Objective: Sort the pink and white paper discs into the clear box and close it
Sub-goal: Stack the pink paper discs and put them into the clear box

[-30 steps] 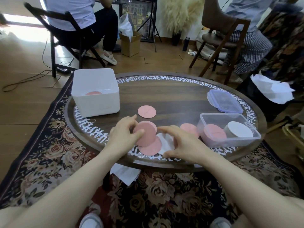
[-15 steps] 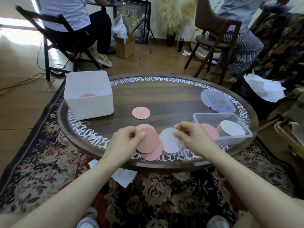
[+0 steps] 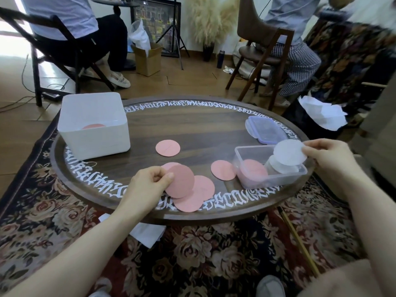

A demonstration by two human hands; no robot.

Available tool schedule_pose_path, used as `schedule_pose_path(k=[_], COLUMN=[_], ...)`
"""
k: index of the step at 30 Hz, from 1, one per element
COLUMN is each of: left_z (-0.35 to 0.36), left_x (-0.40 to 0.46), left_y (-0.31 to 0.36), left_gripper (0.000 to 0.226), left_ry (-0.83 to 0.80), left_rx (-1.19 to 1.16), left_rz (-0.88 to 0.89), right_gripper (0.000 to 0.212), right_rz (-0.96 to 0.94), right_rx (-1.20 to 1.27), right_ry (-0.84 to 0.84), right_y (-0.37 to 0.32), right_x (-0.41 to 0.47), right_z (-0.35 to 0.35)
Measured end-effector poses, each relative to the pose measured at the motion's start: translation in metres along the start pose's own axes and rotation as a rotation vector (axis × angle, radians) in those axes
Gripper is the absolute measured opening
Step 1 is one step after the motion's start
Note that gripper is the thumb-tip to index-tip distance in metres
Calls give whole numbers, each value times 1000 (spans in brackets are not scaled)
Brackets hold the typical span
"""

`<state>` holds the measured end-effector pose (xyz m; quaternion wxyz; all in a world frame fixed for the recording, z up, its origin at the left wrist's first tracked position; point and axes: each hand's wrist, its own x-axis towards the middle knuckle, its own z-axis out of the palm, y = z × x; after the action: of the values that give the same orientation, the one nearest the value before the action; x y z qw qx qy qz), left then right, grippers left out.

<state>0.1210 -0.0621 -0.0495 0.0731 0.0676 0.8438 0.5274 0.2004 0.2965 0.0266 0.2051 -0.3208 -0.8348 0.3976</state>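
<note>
My right hand pinches a white disc by its right edge, just above the clear box, over its white stack on the right. My left hand pinches a pink disc near the bench edge; the box's pink side lies to its right.

We see our right hand pinching a white disc above the right end of the clear box, which stands near the bench's right edge with pink discs and white discs stacked inside. Our left hand pinches a pink disc over two more at the near edge. The lid lies behind the box; a white tub sits at the left edge.
</note>
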Motion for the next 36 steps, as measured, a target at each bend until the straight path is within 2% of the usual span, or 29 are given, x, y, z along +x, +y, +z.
schedule_pose_path(k=[4,8,13,15,18,21,25,28,31,33,36], left_z=[1,2,1,1,1,0,-1,0,0,-1,-3], left_x=[0,1,2,1,0,0,0,0,0,2,4], left_y=[-1,-3,-3,-2,-1,-1,-1,0,0,-1,1], left_gripper=[24,24,23,23,23,23,23,23,23,23,15], left_ry=[1,-2,9,8,0,0,-7,-8,6,16,42], left_rx=[0,10,6,9,18,18,9,8,1,-22,-119], left_rz=[7,3,-6,-6,-9,-13,-22,-16,-18,-39,-78], right_gripper=[2,3,19,31,48,56,48,48,52,48,26], right_rz=[35,27,-113,-194,-189,-140,-176,-155,-177,-265,-503], right_rx=[-83,-199,-316,-377,-592,-446,-436,-447,-655,-694,-483], right_ry=[3,15,41,-19,-226,-355,-281,-300,-219,-96,0], right_y=[26,31,16,11,7,12,16,18,11,-1,-20], right_x=[15,16,10,9,7,11,17,17,11,2,-21], right_z=[9,15,20,26,32,32,33,34,35,40,61])
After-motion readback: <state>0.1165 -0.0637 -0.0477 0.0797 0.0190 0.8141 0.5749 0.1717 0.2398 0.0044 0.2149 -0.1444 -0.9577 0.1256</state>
